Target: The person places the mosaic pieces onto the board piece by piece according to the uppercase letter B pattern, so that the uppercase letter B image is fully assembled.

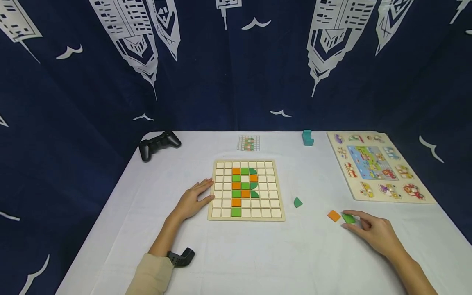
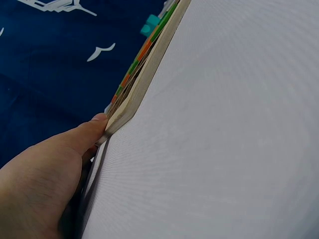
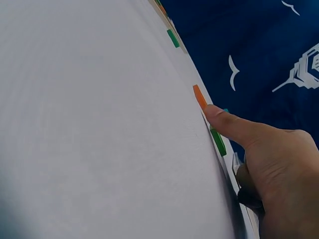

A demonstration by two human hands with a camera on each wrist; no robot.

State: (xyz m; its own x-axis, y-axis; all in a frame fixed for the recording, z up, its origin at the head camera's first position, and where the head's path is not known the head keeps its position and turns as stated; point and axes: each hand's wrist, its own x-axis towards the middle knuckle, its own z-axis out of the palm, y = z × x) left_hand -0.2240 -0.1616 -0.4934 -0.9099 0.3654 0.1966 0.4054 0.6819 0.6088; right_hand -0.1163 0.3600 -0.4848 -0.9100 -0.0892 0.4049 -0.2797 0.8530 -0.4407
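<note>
In the head view, a light wooden grid board (image 1: 246, 218) holds orange and green tiles in an R-like pattern. Against its left edge rests my left hand (image 1: 192, 200), fingers stretched out; the left wrist view has its thumb (image 2: 92, 130) touching the board's side. Off to the right, the thumb and index finger of my right hand (image 1: 374, 231) pinch a green tile (image 1: 348, 218) at table level. An orange square tile (image 1: 334, 216) lies just left of those fingertips. Between it and the board is a green rounded tile (image 1: 298, 202). The right hand's other fingers are mostly hidden.
Behind the board lies a pattern card (image 1: 248, 143). A black game controller (image 1: 159, 145) sits at the back left, a teal block (image 1: 307, 138) at the back. On the right is a wooden picture puzzle (image 1: 359, 192). A dark blue printed curtain (image 1: 236, 82) hangs behind the table.
</note>
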